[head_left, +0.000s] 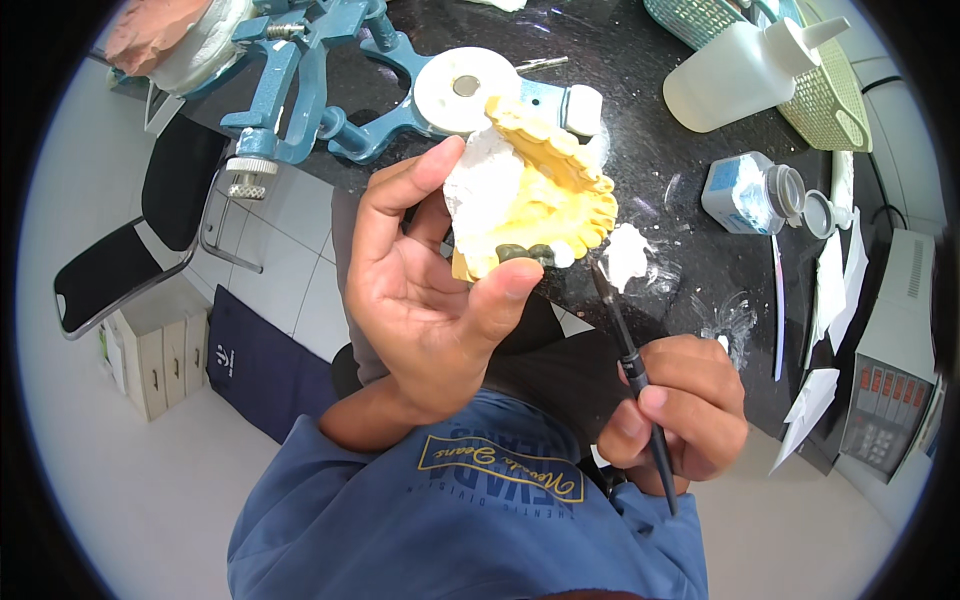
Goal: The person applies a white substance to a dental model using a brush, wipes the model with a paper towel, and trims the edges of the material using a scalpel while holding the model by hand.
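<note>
The work appears to be partway along. On the yellow dental model [560, 200], a dark piece [525, 254] already sits over part of the tooth row at about six o'clock, with a white tooth [563, 256] next to it toward five. The remaining teeth in sight look plain yellow. Brushwork around the dark and white area seems unfinished, since the brush [634, 368] is in hand with its tip just beside the model's edge; whether the white part needs more cannot be told. The jar [738, 192] stands open on the dark surface [645, 160], its lid [819, 214] just beside it at four o'clock.

The left grip [425, 290] is closed around the model, the thumb against the near edge by the dark piece and the fingers along the white backing [484, 180]. The model is raised above the surface and lies at roughly one to two o'clock from the middle of that hand. The right grip [690, 400] pinches the brush by its handle, which points toward eleven o'clock; the model is well apart from those fingers in that same direction. A white mound [628, 257] shows near the bristles, at four o'clock from the model.
</note>
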Motion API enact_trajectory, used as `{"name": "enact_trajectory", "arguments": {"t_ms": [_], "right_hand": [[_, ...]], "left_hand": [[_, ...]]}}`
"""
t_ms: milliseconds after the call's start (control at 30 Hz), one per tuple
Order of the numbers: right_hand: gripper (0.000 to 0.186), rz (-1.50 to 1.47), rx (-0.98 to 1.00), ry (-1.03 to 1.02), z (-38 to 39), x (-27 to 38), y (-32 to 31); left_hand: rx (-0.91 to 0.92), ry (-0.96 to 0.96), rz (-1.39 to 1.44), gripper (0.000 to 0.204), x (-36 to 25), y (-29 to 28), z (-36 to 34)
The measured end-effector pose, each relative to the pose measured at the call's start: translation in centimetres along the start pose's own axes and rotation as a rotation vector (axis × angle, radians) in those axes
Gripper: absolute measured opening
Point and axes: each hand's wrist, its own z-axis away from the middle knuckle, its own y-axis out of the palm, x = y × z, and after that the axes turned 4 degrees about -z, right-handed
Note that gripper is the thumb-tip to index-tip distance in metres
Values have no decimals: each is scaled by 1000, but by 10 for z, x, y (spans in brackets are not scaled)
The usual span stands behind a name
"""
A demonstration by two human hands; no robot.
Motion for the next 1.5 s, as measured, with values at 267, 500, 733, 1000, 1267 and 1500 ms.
{"name": "enact_trajectory", "arguments": {"t_ms": [267, 500, 733, 1000, 1267, 1500], "right_hand": [[23, -42, -292, -227, 17, 0, -29], [18, 973, -911, 462, 79, 36, -182], [26, 1055, -696, 778, 97, 38, -227], [37, 1073, -151, 600, 27, -51, -237], [31, 1176, -5, 725, 0, -72, -255], [27, 901, -341, 566, -22, -12, -226]], "left_hand": [[-105, -95, -90, 76, -7, 2, 1], [221, -284, 165, 64, -20, 19, 15], [320, -371, 40, 79, -26, 67, 34], [335, -366, 127, 76, -30, 85, 38], [339, -410, 303, 68, -30, 77, 36], [360, -441, 311, 62, -34, 74, 34]]}}
